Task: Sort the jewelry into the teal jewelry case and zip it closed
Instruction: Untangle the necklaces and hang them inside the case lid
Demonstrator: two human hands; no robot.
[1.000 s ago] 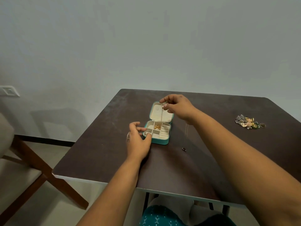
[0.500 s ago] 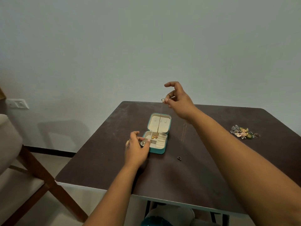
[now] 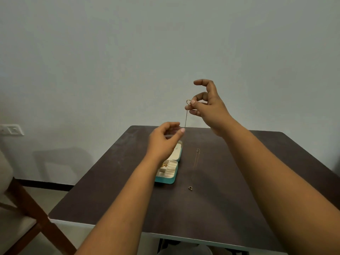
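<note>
Right fingers (image 3: 193,103) pinching thin chain (image 3: 186,118) high above teal jewelry case (image 3: 172,178); left hand (image 3: 165,138) loosely curled, reaching. Could tangle or slip.

left hand (image 3: 163,139) hides case (image 3: 166,178) lid

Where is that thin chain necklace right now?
In the head view, the chain necklace hangs in the air above the open teal jewelry case, pinched at its ring end by the right hand, with the left hand at its lower end.
</note>
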